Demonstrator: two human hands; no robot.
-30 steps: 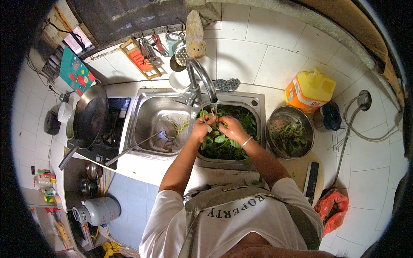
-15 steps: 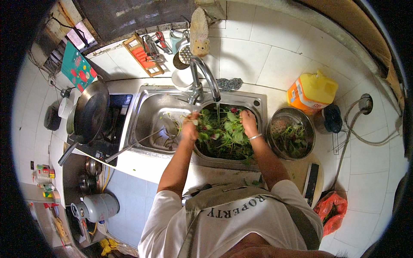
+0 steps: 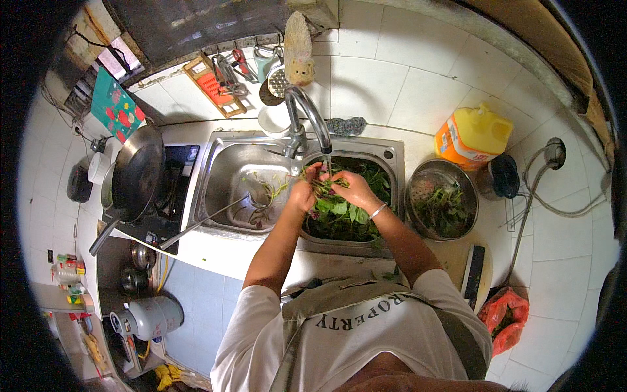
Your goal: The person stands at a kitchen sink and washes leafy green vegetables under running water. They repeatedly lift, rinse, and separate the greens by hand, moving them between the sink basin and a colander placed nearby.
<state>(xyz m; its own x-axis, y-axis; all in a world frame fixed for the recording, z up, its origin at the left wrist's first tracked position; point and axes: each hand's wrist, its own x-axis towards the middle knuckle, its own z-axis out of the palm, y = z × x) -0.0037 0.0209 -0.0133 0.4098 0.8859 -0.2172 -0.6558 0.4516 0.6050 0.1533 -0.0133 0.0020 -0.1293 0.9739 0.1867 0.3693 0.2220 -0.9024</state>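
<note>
Under the faucet (image 3: 318,120), the left hand (image 3: 304,193) and right hand (image 3: 356,192) pinched leafy greens (image 3: 337,208); a loosened grip might have dropped stems.

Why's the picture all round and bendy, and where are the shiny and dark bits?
In the head view, the fisheye lens bends the square white wall tiles and leaves black corners; also in the head view, the curved chrome tap shines, and the green leafy stems look bright on top, darker deeper down.
</note>
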